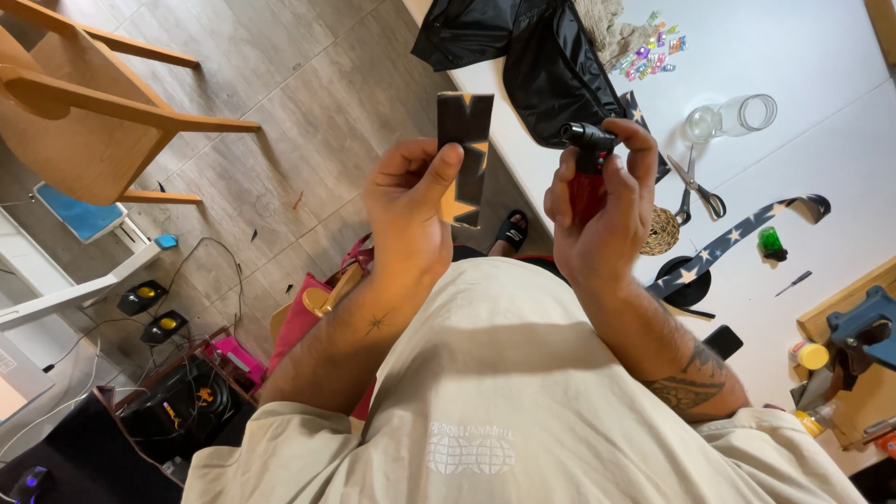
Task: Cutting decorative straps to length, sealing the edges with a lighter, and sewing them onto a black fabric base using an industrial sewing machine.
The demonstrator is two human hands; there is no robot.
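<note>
Fingers (pixel 439 173) of the left hand (pixel 406 210) pinch a dark strip (pixel 464 159) with orange stars, long axis upright, held above the floor. Just right, apart, the right hand (pixel 602 205) grips a red torch (pixel 586 173), nozzle toward the strip, near the tabletop's (pixel 821 149) left edge.

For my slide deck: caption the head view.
Left hand holds star-patterned strap piece; right hand grips red torch lighter.

Scissors (pixel 698 191) lie on the table (pixel 821 56), jar (pixel 733 117) behind.
</note>
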